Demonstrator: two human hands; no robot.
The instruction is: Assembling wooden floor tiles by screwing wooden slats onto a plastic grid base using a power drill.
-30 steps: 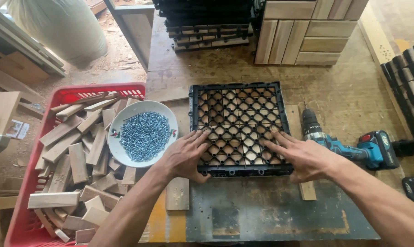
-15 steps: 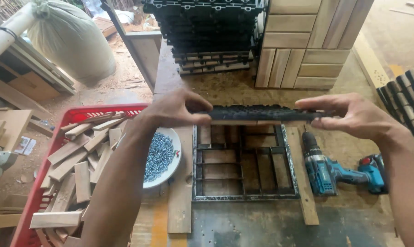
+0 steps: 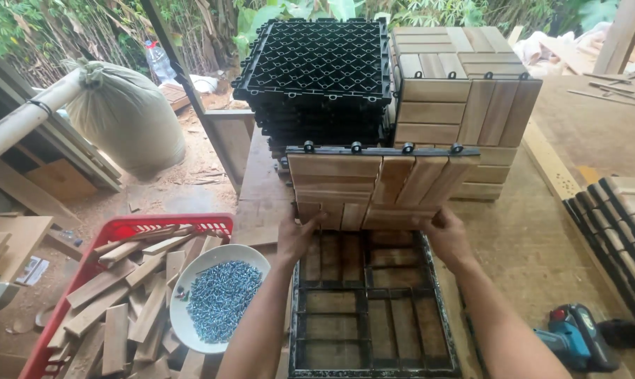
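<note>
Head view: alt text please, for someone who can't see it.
Both hands, left hand and right hand, hold a wooden deck tile upright over a metal frame on the workbench. A bowl of screws rests on a red crate of wood slats.

Place: open-air woodworking shop.
Left of fingers: crate of wood offcuts, bowl of screws.
Beyond fingers: stacked wood tiles, black grids.
Right of fingers: drill.

tile: lifted off jig | flipped, wood slats facing up | both hands raised
</note>
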